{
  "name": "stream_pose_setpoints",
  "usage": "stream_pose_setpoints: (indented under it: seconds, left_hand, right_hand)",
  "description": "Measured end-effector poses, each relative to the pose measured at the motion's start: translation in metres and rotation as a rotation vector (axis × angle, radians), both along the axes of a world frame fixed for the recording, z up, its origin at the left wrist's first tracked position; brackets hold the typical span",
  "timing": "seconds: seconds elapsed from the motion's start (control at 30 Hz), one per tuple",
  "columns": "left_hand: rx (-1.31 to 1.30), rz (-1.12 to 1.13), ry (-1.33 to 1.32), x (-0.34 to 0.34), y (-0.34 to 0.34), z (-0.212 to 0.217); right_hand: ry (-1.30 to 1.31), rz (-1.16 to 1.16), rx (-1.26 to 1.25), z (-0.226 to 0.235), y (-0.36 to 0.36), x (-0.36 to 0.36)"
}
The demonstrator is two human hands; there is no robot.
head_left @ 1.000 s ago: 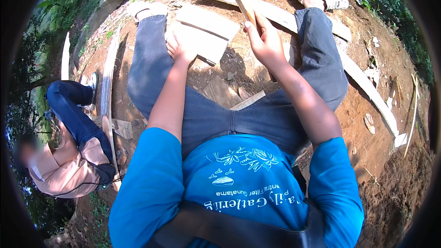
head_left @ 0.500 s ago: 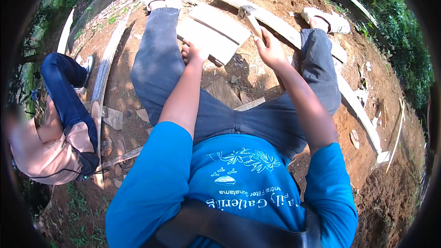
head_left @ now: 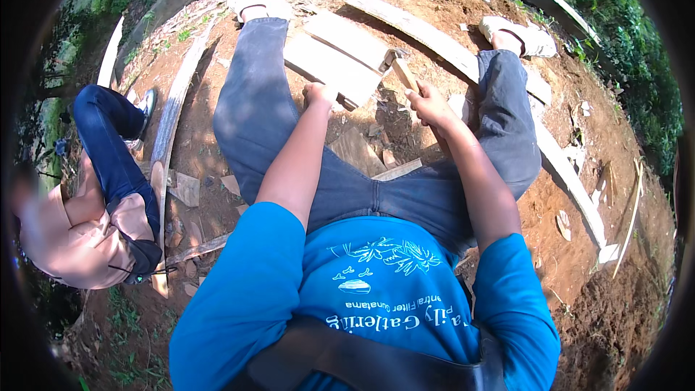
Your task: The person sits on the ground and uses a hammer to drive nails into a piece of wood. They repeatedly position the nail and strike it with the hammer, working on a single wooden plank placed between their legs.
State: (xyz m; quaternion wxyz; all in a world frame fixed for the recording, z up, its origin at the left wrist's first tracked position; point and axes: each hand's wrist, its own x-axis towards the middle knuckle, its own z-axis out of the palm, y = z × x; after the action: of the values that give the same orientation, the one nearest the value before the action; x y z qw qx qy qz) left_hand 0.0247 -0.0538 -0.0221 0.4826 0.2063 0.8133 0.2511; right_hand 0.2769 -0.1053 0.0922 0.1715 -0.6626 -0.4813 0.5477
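Note:
Between my legs, two pale wooden boards (head_left: 349,42) lie side by side, brightly lit by the sun. At their near edge my left hand (head_left: 319,94) is closed, gripping the rim of the nearer wooden board (head_left: 337,71). My right hand (head_left: 432,106) is wrapped round the wooden handle of a hammer (head_left: 406,74). The dark hammer head is at the right end of the boards; whether it touches them I cannot tell. Any nail there is too small to make out.
A long plank (head_left: 413,25) runs behind the boards toward my right foot. Another long plank (head_left: 174,101) lies on the left, beside a seated person (head_left: 94,232). Scraps of wood (head_left: 355,148) are scattered on the brown soil, and a timber strip (head_left: 572,177) stretches along the right.
The hammer head has come down toward the boards' right end, with my right hand lower and nearer me. My left hand has shifted slightly right and nearer along the board's edge.

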Motion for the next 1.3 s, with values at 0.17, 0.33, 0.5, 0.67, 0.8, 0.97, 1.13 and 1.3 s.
stream_pose_setpoints:
  seconds: [0.17, 0.33, 0.5, 0.67, 0.8, 0.97, 1.13, 1.3]
  left_hand:
    - [0.341, 0.192, -0.741, -0.006, 0.003, -0.039]
    - [0.505, 0.07, -0.916, -0.023, 0.02, -0.022]
    - [0.628, 0.176, -0.975, -0.002, 0.054, 0.04]
    - [0.334, -0.006, -0.791, -0.015, 0.077, 0.107]
    - [0.387, 0.025, -0.743, -0.008, 0.074, 0.131]
    - [0.673, -0.206, -0.853, -0.018, 0.066, 0.119]
    - [0.602, 0.23, -1.039, 0.052, 0.017, 0.109]
    - [0.125, 0.084, -0.999, 0.077, -0.068, 0.06]
  right_hand:
    - [0.307, -0.251, -0.065, -0.005, -0.018, 0.012]
    - [0.44, -0.499, -0.009, -0.014, -0.007, 0.027]
    - [0.569, -0.63, 0.007, -0.005, 0.002, 0.047]
    - [0.685, -0.69, 0.074, 0.006, 0.005, 0.05]
    - [0.731, -0.748, 0.092, 0.014, 0.003, 0.052]
    - [0.754, -0.801, 0.103, 0.015, 0.005, 0.055]
    - [0.752, -0.875, 0.117, 0.012, 0.005, 0.062]
    - [0.784, -0.908, 0.181, 0.011, 0.009, 0.073]
